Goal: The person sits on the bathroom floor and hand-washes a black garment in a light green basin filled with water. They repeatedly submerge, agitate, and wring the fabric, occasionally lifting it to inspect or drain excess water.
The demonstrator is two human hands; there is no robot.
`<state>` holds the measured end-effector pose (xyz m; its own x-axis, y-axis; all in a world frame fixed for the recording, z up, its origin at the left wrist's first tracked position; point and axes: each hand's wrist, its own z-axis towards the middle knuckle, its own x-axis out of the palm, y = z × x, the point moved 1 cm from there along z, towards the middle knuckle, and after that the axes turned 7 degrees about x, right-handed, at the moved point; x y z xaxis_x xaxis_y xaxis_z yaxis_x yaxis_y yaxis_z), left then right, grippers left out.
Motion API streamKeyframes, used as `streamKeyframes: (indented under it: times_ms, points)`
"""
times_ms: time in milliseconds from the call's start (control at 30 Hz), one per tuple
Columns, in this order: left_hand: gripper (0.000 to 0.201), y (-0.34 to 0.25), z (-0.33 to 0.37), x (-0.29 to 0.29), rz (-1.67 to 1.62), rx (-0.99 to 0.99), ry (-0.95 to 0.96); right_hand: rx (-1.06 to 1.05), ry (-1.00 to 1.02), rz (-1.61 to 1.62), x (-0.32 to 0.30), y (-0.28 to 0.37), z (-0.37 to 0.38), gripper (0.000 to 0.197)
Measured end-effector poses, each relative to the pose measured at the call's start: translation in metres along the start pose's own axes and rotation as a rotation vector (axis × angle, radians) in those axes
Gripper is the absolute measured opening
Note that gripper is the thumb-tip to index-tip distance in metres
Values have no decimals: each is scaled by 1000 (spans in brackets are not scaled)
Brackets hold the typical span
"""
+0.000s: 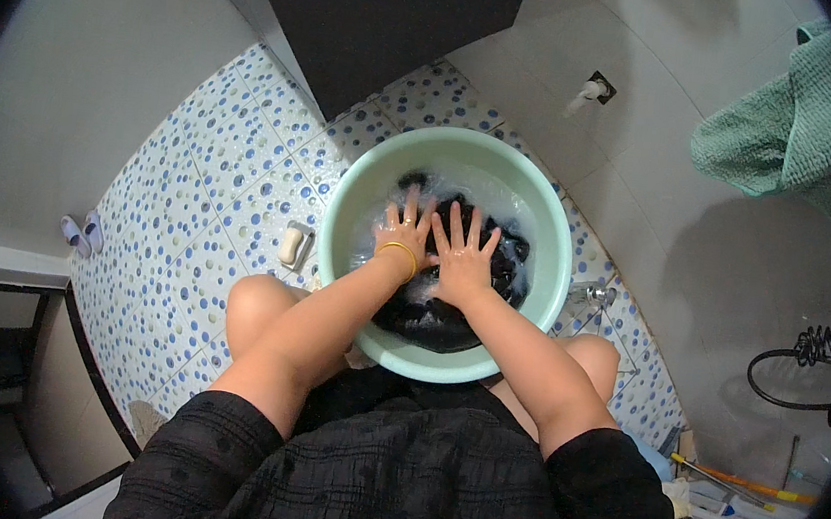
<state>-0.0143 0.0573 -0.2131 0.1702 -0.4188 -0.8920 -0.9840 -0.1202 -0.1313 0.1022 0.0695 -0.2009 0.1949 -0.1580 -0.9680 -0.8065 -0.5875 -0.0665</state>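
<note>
A pale green plastic basin (341, 252) stands on the floor between my knees, holding soapy water and a wet black cloth or garment (439, 327). My left hand (405, 235), with a yellow band at its wrist, lies spread on the black fabric, fingers apart. Close beside it, my right hand (464, 259) also presses flat on the cloth with its fingers spread. Neither hand grips anything. The fabric bunches around and below both palms, and its exact kind cannot be made out.
A bar of soap (290, 245) rests in a dish left of the basin. Right of it is a clear object with a metal part (592, 295). A dark cabinet (378, 26) stands ahead. A green towel (798, 126) hangs at right; small slippers (83, 234) sit far left.
</note>
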Motion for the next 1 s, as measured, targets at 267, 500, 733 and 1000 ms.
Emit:
streamKeyframes:
  times_ms: [267,500,733,1000]
  points:
    - [57,18,37,66,59,64,47,-53,-166,136,27,-5,14,83]
    - [70,0,8,10,67,6,157,-132,-82,468,-4,-28,18,50]
    - [68,-22,-18,-7,-46,38,-131,253,-424,520,14,-78,1,31]
    - [77,-58,-44,3,-590,323,-288,355,70,833,6,-100,-15,32]
